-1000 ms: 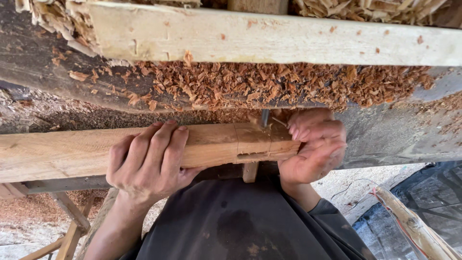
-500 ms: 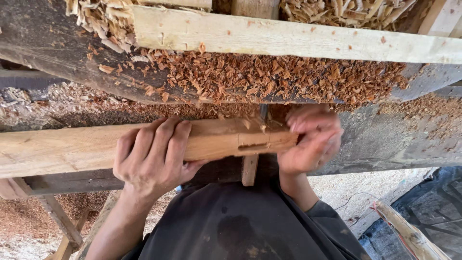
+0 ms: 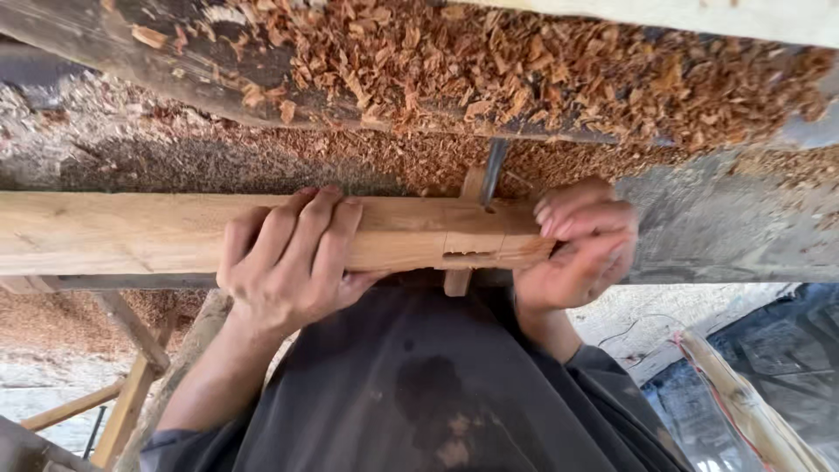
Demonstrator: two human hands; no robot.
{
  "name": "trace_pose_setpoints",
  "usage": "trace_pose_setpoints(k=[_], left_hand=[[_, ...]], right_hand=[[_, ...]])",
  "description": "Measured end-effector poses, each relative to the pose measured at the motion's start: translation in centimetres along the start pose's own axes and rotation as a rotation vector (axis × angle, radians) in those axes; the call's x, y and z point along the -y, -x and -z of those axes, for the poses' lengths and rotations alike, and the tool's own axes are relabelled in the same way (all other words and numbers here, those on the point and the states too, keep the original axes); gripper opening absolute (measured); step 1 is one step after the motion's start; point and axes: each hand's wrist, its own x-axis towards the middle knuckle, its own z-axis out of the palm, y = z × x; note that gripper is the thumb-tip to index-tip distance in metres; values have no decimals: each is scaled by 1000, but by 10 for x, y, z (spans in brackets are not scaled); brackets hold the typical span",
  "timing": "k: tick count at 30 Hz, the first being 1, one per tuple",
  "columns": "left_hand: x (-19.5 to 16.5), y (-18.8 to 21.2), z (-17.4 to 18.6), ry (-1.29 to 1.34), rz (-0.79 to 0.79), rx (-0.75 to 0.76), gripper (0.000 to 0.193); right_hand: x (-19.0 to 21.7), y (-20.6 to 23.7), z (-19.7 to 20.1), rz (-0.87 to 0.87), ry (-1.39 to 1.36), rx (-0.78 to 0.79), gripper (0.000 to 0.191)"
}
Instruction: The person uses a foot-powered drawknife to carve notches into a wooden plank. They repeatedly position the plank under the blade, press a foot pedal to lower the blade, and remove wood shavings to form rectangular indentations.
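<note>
Left hand [image 3: 284, 262] clasped wooden beam [image 3: 122, 232]; right hand [image 3: 577, 249] gripped its end, 3 o'clock. Shavings [image 3: 489, 70] heaped on bench at 12 o'clock.

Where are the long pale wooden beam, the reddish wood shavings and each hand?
long pale wooden beam [image 3: 114, 232], head view, bare top face.
reddish wood shavings [image 3: 489, 70], head view, heap's middle.
left hand [image 3: 288, 262], head view, knuckles.
right hand [image 3: 581, 245], head view, fingers.

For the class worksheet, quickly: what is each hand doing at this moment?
Left hand: closed, fingers wrapped over the long pale wooden beam.
Right hand: closed around that beam's notched end; nothing else visible in it.
</note>
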Motion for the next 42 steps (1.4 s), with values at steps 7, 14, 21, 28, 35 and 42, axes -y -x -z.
trace_pose_setpoints(k=[7,14,21,28,35,42], left_hand=[[3,12,-20,-59,-15,-64,48],[4,13,-27,-92,-16,-80,45],[6,4,-25,-71,-19,-75,48],[6,3,-29,-72,6,-105,54],[7,-4,-26,-82,19,-89,45],[8,2,-34,-111,37,-135,44]], right_hand=[[0,-6,0,-17,27,19,40],[-7,-11,2,13,41,-4,44],[-4,-11,-1,-11,51,-20,45],[-2,-17,0,-74,68,-12,46],[-7,-19,3,-59,168,-66,48],[-25,-29,12,73,128,-35,43]])
